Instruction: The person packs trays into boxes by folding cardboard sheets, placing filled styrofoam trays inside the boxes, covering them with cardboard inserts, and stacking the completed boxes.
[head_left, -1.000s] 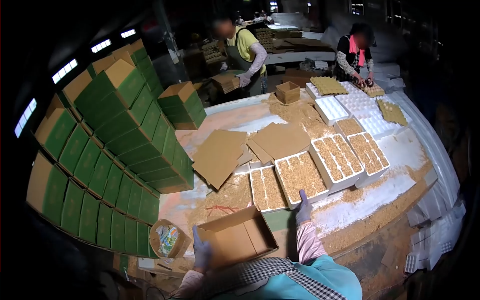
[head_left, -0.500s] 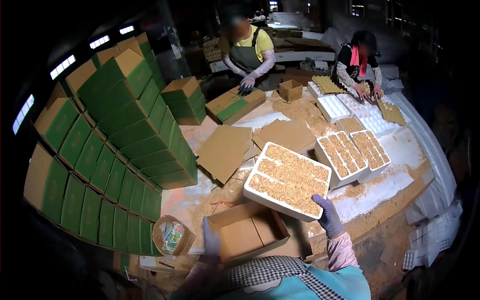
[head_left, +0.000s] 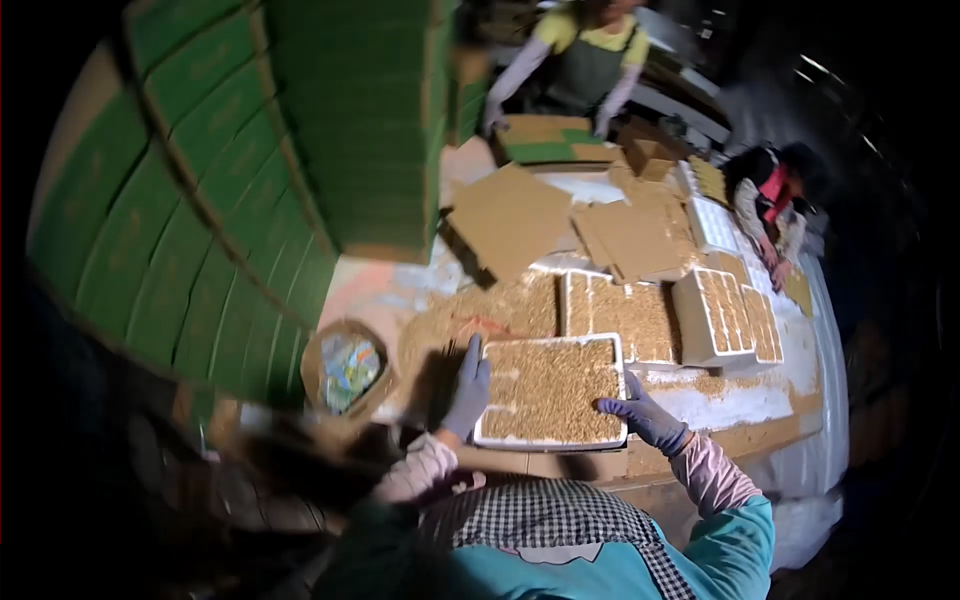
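A white foam box point(head_left: 550, 392) filled with tan husks lies level in front of me, between both gloved hands. My left hand point(head_left: 466, 397) rests along its left side, fingers stretched upward and the palm against the edge. On the right, my right hand point(head_left: 645, 415) grips the rim, with a finger or thumb over the husks. What supports the box from below is hidden; a brown cardboard edge point(head_left: 590, 465) shows along its near side. Right behind it lies another husk-filled foam box point(head_left: 625, 318).
More foam boxes point(head_left: 718, 315) stand to the right. Flat cardboard sheets point(head_left: 515, 215) lie farther back. Stacked green cartons point(head_left: 350, 130) rise at left, near a round container of packets point(head_left: 348, 368). One co-worker point(head_left: 580, 60) handles a carton point(head_left: 555, 140); another point(head_left: 775, 195) bends over trays.
The tilted foam box has come down and left to lie level before me. My left hand has moved to its side. The open cardboard box is now hidden. My view has turned.
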